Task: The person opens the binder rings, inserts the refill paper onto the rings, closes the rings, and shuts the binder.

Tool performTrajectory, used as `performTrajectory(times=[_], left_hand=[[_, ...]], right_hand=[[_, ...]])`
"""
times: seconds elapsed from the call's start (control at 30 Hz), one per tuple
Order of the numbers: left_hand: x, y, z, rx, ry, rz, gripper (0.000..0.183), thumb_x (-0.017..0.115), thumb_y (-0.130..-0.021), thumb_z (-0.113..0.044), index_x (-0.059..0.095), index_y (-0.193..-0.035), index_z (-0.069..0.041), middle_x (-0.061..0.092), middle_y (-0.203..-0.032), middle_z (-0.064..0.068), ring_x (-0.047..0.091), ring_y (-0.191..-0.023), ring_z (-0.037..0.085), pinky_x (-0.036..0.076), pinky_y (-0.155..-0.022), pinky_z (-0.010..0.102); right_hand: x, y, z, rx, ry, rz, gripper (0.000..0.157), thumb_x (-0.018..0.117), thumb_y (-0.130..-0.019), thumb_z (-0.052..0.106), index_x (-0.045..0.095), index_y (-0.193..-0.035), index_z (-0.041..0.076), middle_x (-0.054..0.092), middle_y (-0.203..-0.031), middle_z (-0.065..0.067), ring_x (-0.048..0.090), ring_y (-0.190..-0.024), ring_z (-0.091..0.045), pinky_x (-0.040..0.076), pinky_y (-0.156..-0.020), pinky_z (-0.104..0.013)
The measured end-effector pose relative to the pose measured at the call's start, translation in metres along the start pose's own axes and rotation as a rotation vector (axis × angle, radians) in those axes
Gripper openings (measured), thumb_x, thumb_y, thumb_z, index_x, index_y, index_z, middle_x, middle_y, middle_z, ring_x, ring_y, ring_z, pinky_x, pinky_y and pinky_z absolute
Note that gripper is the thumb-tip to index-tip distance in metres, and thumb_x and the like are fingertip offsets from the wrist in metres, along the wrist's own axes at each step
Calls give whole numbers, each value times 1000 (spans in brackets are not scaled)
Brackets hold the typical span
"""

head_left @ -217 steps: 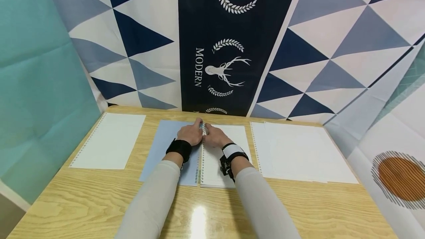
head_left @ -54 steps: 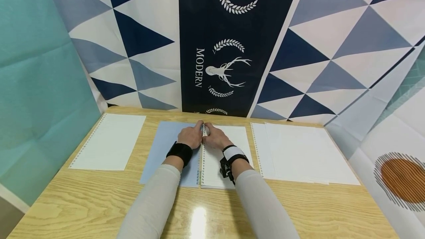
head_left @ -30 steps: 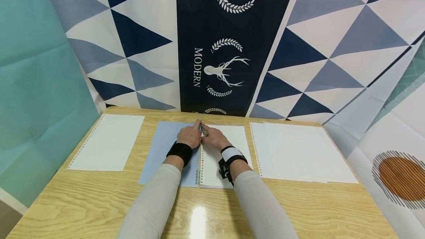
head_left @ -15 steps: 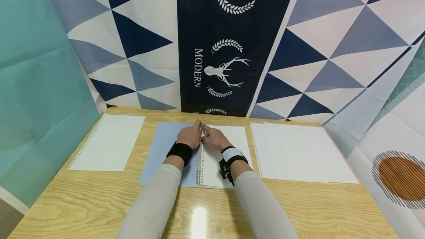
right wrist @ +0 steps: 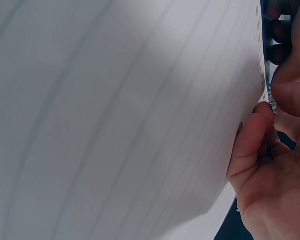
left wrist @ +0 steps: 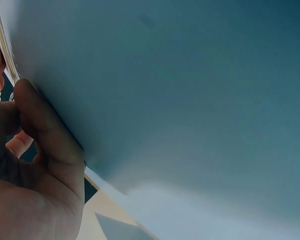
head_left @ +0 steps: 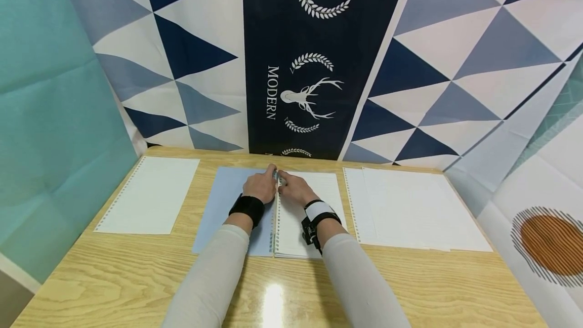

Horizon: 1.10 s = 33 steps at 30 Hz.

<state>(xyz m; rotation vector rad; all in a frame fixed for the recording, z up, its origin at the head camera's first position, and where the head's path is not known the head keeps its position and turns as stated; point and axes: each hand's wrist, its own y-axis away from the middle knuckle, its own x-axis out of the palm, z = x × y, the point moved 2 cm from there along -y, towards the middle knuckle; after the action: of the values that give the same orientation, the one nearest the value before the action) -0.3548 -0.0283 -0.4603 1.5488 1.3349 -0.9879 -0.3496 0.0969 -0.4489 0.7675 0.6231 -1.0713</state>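
Observation:
An open loose-leaf notebook lies in the middle of the table, its blue cover [head_left: 227,191] on the left and a stack of lined, hole-punched sheets [head_left: 325,191] on the right. Both hands meet at the top of its ring spine [head_left: 275,239]. My left hand [head_left: 260,186] grips the spine's top end from the cover side, fingers curled. From the page side my right hand [head_left: 296,190] pinches at the same end, beside the punched edge. In the right wrist view, the right hand's fingers [right wrist: 250,137] bend right by the ring holes. The fingers hide most of the rings there.
A punched white sheet [head_left: 148,196] lies at the left of the table [head_left: 136,277]. Several overlapping white sheets [head_left: 410,211] lie at the right. A patterned cloth [head_left: 200,65] hangs behind the table's back edge.
Both hands stay at the spine's top end throughout. The right fingers shift slightly there, and a grey bit seen between the hands a second ago is now mostly covered. The sheets keep their places.

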Motion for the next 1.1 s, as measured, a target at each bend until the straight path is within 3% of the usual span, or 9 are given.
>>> performTrajectory(times=[0.47,0.73,1.1], left_hand=[[-1,1,1,-5,10,4,39,42,-110,-29,36,-149,-28,61,-68,11,56,-54,27,42,-50,35],[-5,1,1,20,6,-17,37,42,-110,-28,36,-146,-24,56,-62,8,50,-48,24,38,-46,34],[-1,-1,1,-16,-16,-3,39,42,-110,-28,34,-148,-26,60,-70,11,56,-55,27,43,-50,36]], right_hand=[[1,-1,0,-10,21,-15,61,50,-105,19,28,-162,17,39,-163,-14,37,-151,-35,36,-120,-52],[-2,-2,2,-17,35,-30,61,50,-105,19,29,-162,15,39,-163,-15,36,-152,-34,34,-122,-50],[1,-2,0,2,30,-30,62,50,-104,20,29,-162,16,39,-163,-13,35,-152,-33,34,-122,-49]])
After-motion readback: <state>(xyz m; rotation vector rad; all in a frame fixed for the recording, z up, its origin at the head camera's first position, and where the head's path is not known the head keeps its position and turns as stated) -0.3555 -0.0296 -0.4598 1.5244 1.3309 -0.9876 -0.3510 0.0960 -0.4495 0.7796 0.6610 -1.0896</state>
